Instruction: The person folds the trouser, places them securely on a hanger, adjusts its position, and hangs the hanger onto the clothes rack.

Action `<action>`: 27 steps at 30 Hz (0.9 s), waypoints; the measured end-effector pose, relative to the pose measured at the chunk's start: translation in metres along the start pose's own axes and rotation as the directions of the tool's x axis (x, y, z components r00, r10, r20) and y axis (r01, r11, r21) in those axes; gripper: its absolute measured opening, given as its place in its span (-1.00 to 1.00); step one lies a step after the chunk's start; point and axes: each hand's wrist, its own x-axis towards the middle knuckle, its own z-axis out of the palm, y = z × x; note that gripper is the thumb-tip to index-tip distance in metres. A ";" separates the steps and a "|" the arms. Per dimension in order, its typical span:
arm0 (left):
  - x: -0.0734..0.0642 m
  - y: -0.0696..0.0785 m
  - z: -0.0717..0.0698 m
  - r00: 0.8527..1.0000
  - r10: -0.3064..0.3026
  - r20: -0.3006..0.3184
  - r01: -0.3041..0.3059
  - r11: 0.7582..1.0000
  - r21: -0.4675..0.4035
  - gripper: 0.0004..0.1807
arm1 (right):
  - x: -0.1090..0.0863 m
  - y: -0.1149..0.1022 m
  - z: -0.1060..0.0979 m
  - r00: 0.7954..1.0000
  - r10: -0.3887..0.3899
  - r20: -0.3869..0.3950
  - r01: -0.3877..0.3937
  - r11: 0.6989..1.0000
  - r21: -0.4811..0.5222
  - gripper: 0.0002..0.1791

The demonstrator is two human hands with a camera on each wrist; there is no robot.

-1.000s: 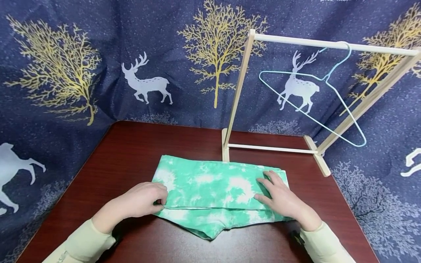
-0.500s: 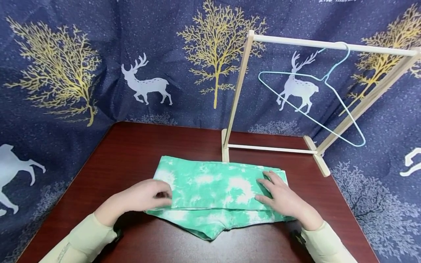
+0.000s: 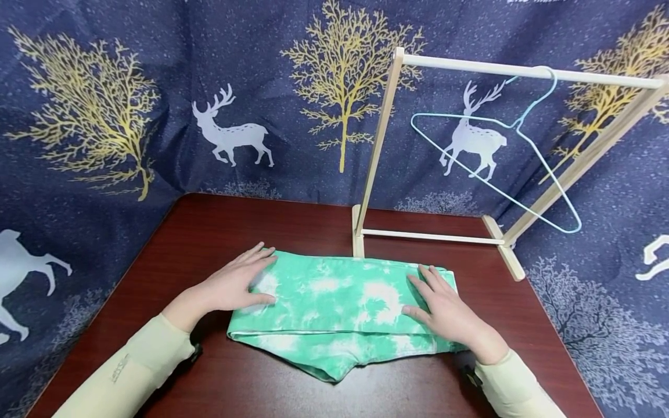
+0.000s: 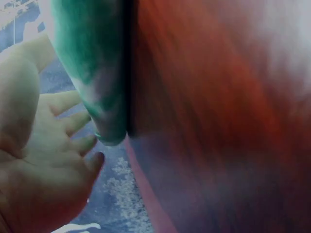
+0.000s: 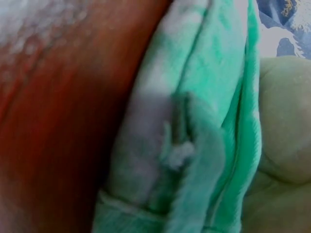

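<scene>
A pair of green and white tie-dye trousers (image 3: 324,296) lies folded on the dark red table, with a pointed crotch edge toward the front. My left hand (image 3: 237,284) lies over the left end of the fold, fingers spread and fairly straight. In the left wrist view, its palm and fingers stand beside the rounded folded edge of the cloth (image 4: 92,58). On the right end rests my right hand (image 3: 444,310), fingers spread flat on the fabric. Stacked layers and a loop-like strip of the trousers (image 5: 194,121) show in the right wrist view, beside part of that hand (image 5: 286,126).
Behind the trousers at the right stands a wooden rack (image 3: 387,145), one foot reaching close to the cloth's back edge. A light blue hanger (image 3: 517,125) hangs from its top bar. A dark blue printed curtain (image 3: 292,69) surrounds the table (image 3: 209,226).
My left hand has let go of the front left fold edge, moved back along the left end and spread its fingers. The trousers' lower left corner now lies further left. My right hand stays almost still.
</scene>
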 end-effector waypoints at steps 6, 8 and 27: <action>-0.003 -0.010 0.000 0.998 -0.009 0.067 0.008 1.000 0.017 0.18 | 0.000 0.004 0.002 1.000 0.009 0.020 -0.010 1.000 0.016 0.00; -0.003 -0.012 0.000 0.996 -0.013 0.087 0.011 1.000 0.021 0.20 | 0.000 0.005 0.002 1.000 0.008 0.018 -0.008 1.000 0.016 0.03; -0.030 0.014 0.005 0.992 -0.085 0.096 0.068 0.984 0.165 0.22 | -0.019 0.021 -0.003 0.996 -0.064 0.057 0.063 0.998 0.013 0.15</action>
